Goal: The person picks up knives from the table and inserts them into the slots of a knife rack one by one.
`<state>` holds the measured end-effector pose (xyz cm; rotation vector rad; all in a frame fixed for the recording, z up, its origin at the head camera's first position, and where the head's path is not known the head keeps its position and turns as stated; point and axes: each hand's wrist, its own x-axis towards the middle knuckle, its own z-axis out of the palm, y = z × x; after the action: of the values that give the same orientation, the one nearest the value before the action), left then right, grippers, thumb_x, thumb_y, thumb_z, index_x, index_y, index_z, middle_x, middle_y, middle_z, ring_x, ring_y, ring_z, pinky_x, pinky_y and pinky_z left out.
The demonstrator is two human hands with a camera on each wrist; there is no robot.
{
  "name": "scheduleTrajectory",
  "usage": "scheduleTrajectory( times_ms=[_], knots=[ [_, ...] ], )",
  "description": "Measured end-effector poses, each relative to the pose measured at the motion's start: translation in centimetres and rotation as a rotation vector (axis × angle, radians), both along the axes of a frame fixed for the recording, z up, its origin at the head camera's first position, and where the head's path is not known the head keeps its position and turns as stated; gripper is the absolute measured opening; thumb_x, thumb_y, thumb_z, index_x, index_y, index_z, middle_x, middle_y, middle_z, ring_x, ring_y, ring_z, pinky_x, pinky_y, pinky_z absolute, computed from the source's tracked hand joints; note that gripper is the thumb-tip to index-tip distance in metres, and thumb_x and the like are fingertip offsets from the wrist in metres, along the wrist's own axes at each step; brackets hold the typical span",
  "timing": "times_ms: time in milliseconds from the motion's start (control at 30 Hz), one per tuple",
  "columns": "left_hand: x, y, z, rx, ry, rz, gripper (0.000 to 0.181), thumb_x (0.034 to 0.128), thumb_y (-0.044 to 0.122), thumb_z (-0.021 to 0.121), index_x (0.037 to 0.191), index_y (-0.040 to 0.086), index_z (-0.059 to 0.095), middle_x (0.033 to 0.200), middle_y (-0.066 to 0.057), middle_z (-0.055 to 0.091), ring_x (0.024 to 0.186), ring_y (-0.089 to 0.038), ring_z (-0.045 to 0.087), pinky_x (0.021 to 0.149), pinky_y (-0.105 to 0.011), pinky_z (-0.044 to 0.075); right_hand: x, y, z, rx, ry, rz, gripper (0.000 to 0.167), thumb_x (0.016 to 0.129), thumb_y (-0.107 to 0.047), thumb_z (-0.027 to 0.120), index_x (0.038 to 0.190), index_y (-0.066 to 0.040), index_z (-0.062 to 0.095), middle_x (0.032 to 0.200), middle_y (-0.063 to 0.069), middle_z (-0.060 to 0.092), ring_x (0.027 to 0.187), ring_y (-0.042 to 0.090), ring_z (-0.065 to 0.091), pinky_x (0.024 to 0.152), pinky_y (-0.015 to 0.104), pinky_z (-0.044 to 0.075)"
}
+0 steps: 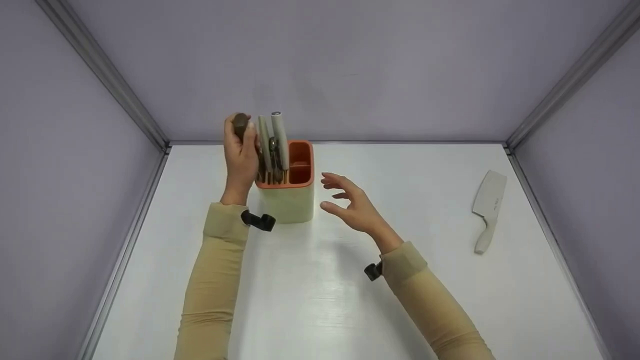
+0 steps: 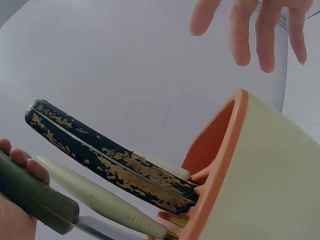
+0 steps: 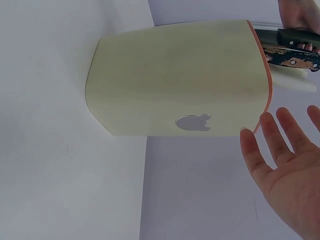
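My left hand (image 1: pixel 241 165) grips the dark green handle of a knife (image 2: pixel 42 197) at the left side of a knife block (image 1: pixel 287 206). A stretch of the knife's metal blade shows in the left wrist view; where it ends is hidden. The block is pale green with an orange rim and stands upright. Pale handles (image 1: pixel 280 142) and a worn black handle (image 2: pixel 115 160) with tan patches stick out of its slots. My right hand (image 1: pixel 357 207) hovers to the right of the block, fingers spread and apart from it, holding nothing.
A pale cleaver (image 1: pixel 489 200) lies flat on the white table (image 1: pixel 320 300) at the far right, its handle toward the front. Two larger orange compartments (image 1: pixel 300 172) open on the block's right side. Grey-purple walls (image 1: pixel 350 70) enclose the table at the back and sides.
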<state>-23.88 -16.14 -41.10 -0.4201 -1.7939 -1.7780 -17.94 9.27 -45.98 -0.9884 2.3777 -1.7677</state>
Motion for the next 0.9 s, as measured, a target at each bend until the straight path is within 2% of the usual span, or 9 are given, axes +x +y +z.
scheduleTrajectory(
  times_ms=[200,433,533,667,767,900],
  knots=[
    [0.3,-0.1,-1.4,0.006,-0.036,0.0,0.027,0.1061,0.015,0.038,0.127,-0.002,0.043,0.079,-0.027,0.042,0.066,-0.034,0.037,0.06,-0.034,0.035,0.2,0.0,-0.4,0.003,-0.022,-0.006,0.058,0.093,-0.008,0.068,0.144,0.002,0.042,0.135,0.019,0.052,0.124,0.038,0.048,0.097,0.058,0.042],
    [0.4,0.0,-2.6,-0.017,-0.095,0.036,0.027,0.1061,0.013,0.039,0.127,-0.003,0.043,0.084,-0.009,0.044,0.074,-0.025,0.041,0.068,-0.033,0.035,0.1,-0.1,-0.9,0.012,-0.026,-0.007,0.058,0.093,-0.007,0.068,0.144,0.003,0.042,0.134,0.019,0.053,0.123,0.039,0.048,0.097,0.058,0.042],
    [0.4,0.1,-3.0,-0.019,-0.111,0.022,0.028,0.1067,0.014,0.038,0.128,-0.003,0.041,0.089,-0.01,0.045,0.076,-0.024,0.04,0.07,-0.033,0.035,0.1,-0.1,-1.1,0.015,-0.032,0.002,0.059,0.093,-0.007,0.068,0.144,0.004,0.041,0.135,0.02,0.052,0.124,0.04,0.048,0.097,0.058,0.042],
    [0.5,0.2,-3.5,-0.021,-0.138,0.006,0.031,0.1071,0.017,0.037,0.131,-0.003,0.039,0.101,-0.012,0.047,0.083,-0.021,0.042,0.074,-0.033,0.036,-0.6,0.0,-2.9,0.024,-0.034,0.005,0.061,0.093,-0.009,0.068,0.146,0.001,0.04,0.136,0.02,0.051,0.125,0.038,0.048,0.097,0.057,0.042],
    [0.6,0.3,-3.7,-0.036,-0.145,0.02,0.033,0.107,0.018,0.038,0.132,-0.003,0.039,0.109,-0.013,0.048,0.088,-0.02,0.044,0.078,-0.033,0.038,-1.3,0.1,-4.4,0.034,-0.032,-0.001,0.062,0.093,-0.011,0.069,0.147,-0.003,0.04,0.137,0.017,0.051,0.125,0.034,0.049,0.097,0.054,0.043],
    [0.9,0.3,-3.7,-0.076,-0.148,0.045,0.036,0.1064,0.018,0.042,0.136,-0.002,0.04,0.117,-0.016,0.05,0.096,-0.019,0.047,0.084,-0.032,0.04,-1.5,0.4,-5.0,0.051,-0.034,-0.006,0.062,0.093,-0.019,0.07,0.148,-0.011,0.041,0.138,0.008,0.052,0.125,0.025,0.049,0.098,0.047,0.045]
  ],
)
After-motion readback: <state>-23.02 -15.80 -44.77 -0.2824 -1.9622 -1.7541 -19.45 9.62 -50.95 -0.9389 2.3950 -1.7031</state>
